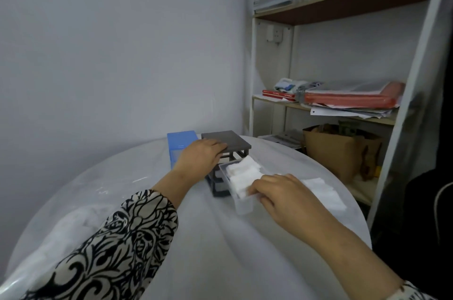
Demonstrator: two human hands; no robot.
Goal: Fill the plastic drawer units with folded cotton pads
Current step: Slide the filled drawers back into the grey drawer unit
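head view: clear drawer [241, 204] holds folded cotton pads [242, 173], seemingly about full.

drawer units and cotton pads

you have a dark grey drawer unit [226, 144] standing upright at the table's far side, its clear drawer [241, 204] pulled out toward you and packed with folded white cotton pads [242, 172]. a blue drawer unit [181, 144] stands just beside it on the left. more loose pads [323, 192] lie right of the drawer.

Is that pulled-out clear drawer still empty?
No. The clear drawer pulled out of the dark drawer unit already holds white folded cotton pads.
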